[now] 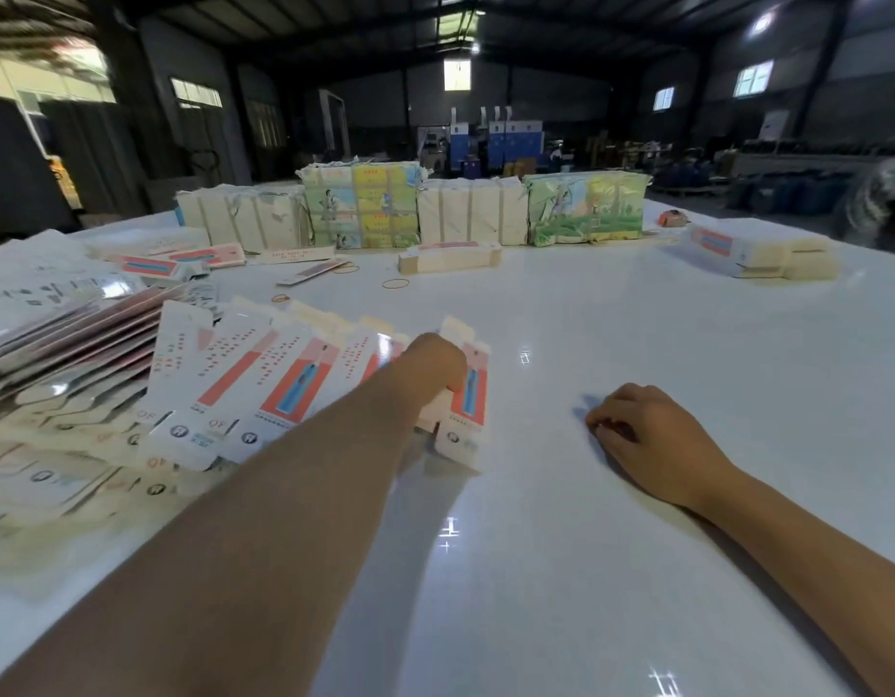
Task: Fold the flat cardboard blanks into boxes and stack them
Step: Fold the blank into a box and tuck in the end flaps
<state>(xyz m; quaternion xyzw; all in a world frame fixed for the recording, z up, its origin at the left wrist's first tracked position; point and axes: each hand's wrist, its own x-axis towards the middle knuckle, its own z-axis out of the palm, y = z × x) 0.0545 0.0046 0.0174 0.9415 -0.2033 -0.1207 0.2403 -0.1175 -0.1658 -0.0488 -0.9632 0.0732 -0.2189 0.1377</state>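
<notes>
A fan of flat white-and-red cardboard blanks (244, 379) lies spread on the left of the white table (611, 520). My left hand (435, 367) reaches over the fan's right end and grips the rightmost blank (470, 394), which is lifted off the table at its near end. My right hand (646, 435) rests on the bare table to the right, fingers loosely curled, holding nothing. A folded box (450, 257) lies further back at the centre. More folded boxes (767, 254) sit at the far right.
Bundled packs of blanks (415, 206) stand in a row along the table's far edge. Loose blanks (178, 261) and rubber bands (396, 283) lie at the back left and centre. A slanted pile of blanks (58, 344) fills the left edge.
</notes>
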